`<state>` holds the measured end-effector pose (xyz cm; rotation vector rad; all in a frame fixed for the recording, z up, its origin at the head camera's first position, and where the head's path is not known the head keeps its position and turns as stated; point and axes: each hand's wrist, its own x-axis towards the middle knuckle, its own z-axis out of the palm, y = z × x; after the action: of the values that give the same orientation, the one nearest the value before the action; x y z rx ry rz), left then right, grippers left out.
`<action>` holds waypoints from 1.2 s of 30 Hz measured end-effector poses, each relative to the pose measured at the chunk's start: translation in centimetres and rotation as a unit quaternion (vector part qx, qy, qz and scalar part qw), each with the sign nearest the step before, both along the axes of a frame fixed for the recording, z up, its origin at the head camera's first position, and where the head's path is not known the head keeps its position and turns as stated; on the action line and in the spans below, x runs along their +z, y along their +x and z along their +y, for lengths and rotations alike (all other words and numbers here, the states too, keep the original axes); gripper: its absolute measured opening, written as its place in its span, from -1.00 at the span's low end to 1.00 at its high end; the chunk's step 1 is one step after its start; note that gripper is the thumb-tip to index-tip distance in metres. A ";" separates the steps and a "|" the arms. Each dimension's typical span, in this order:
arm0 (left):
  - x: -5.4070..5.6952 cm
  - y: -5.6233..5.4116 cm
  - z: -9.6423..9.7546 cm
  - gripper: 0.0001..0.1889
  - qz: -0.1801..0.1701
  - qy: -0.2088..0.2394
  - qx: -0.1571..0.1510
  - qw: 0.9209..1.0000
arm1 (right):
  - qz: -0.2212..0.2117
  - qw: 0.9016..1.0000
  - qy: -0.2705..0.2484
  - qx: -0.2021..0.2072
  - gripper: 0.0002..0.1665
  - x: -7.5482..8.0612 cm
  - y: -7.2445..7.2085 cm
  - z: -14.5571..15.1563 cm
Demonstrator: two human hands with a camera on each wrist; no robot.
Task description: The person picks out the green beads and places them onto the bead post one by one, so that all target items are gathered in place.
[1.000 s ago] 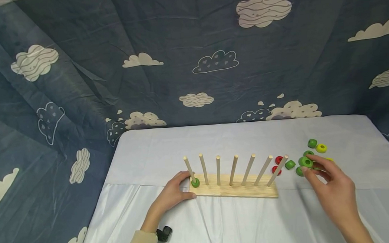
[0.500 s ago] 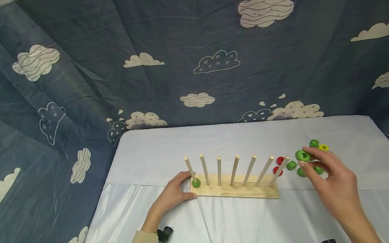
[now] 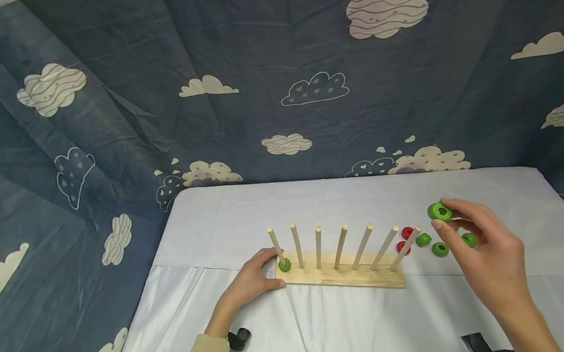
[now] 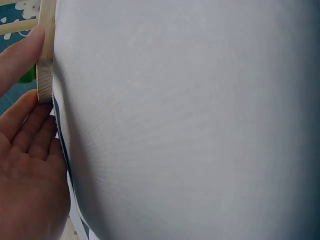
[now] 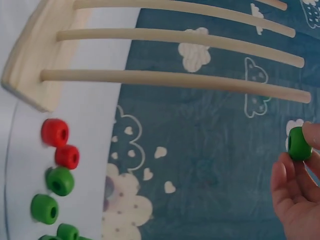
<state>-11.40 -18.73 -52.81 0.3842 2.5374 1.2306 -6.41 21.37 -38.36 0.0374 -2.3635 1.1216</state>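
A wooden pegboard (image 3: 336, 275) with several upright pegs lies on the white cloth. One green bead (image 3: 285, 265) sits at the foot of its leftmost peg. My left hand (image 3: 249, 280) grips the board's left end, thumb on the front edge and fingers behind; the left wrist view shows thumb and fingers at the board's end (image 4: 45, 82). My right hand (image 3: 490, 249) pinches another green bead (image 3: 439, 211) between thumb and forefinger, raised above the table to the right of the board. In the right wrist view this held bead (image 5: 300, 144) hangs well clear of the pegs.
Loose beads lie right of the board: two red ones, the nearer (image 3: 403, 248) partly behind the rightmost peg, and several green ones (image 3: 440, 249). Some are partly hidden by my right hand. A dark cloud-print curtain (image 3: 276, 79) stands behind the table.
My right hand has lifted the green bead up from among the loose beads, rising slightly. My left hand stays on the board's end.
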 end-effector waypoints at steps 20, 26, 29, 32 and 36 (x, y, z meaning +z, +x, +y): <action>0.2 0.1 0.0 -0.24 0.003 0.009 -0.002 1.000 | 0.042 0.997 -0.056 0.044 -0.31 3.0 -0.4 -2.6; 0.2 0.0 0.0 -0.24 0.004 0.011 -0.003 1.000 | 0.059 0.995 -0.060 0.062 -0.28 3.5 -0.8 -3.4; 0.2 0.0 -0.1 -0.24 0.005 0.012 -0.004 1.000 | 0.078 0.992 -0.061 0.073 -0.27 3.5 -0.9 -3.8; 0.2 0.0 -0.1 -0.23 0.003 0.014 -0.004 1.000 | 0.089 0.990 -0.065 0.086 -0.27 3.6 -1.1 -4.2; 0.1 0.0 -0.1 -0.23 0.001 0.012 -0.002 1.000 | 0.097 0.987 -0.066 0.107 -0.27 3.7 -1.4 -5.1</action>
<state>-11.44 -18.81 -52.73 0.3966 2.5245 1.2610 -7.81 16.22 -34.63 0.3457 -2.1462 1.3096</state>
